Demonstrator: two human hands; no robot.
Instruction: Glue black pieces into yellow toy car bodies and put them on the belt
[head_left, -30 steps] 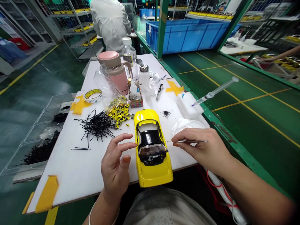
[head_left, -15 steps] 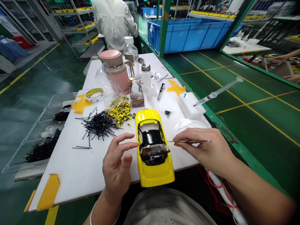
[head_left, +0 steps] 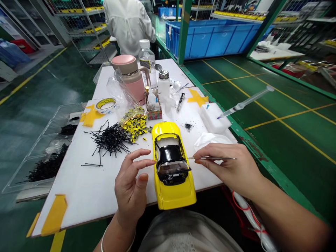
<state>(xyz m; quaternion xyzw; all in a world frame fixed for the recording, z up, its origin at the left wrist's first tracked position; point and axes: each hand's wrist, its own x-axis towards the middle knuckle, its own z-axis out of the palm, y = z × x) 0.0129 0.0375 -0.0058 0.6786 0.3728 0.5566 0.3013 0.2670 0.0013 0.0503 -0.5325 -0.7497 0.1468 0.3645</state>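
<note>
Head view: the left hand (head_left: 130,189) stands open, fingers curved and spread, their tips just beside a yellow model car (head_left: 173,197), which sits at lower centre on a white board (head_left: 78,206). The right hand (head_left: 225,169) pinches slim steel tweezers (head_left: 212,158) pen-style, for fine control, their tips level and close to the car's open side, a crumpled white tissue (head_left: 211,140) just beyond.

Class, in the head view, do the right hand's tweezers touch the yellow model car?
Cannot tell: the head view puts the tweezers tip at the edge of the yellow model car.
</note>
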